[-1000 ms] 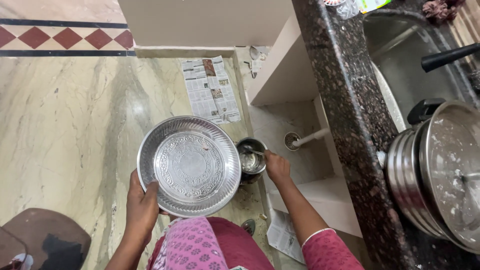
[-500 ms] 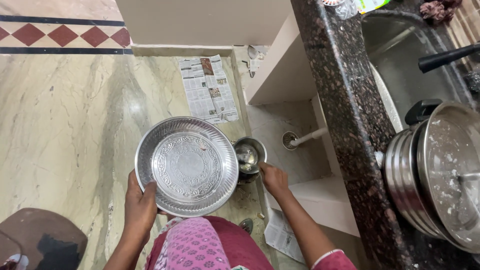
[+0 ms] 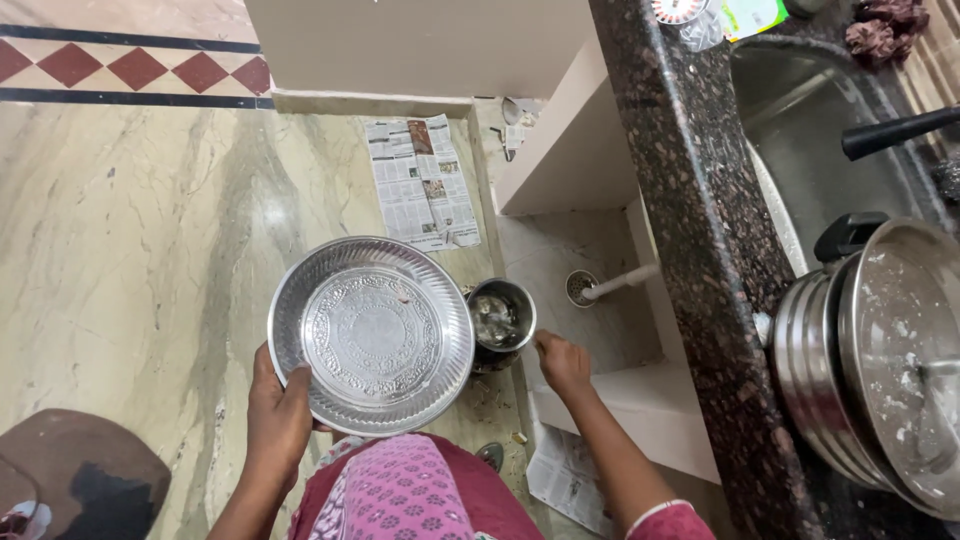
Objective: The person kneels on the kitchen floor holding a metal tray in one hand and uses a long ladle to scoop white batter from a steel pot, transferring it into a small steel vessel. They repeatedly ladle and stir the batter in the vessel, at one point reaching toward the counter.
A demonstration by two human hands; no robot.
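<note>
My left hand grips the near rim of a round steel plate with an embossed pattern, held flat over the floor in front of my pink patterned clothing. Just right of the plate, a small steel container stands on the floor with something wet inside. My right hand hovers beside that container's near right rim with its fingers curled in. Nothing shows in that hand.
A low white washing area with a drain and white pipe lies under the dark granite counter. Stacked steel pots sit beside the sink. Newspaper sheets lie on the marble floor. A brown mat is at bottom left.
My right hand has drawn back from the small container's rim toward me and to the right. The plate has barely moved.
</note>
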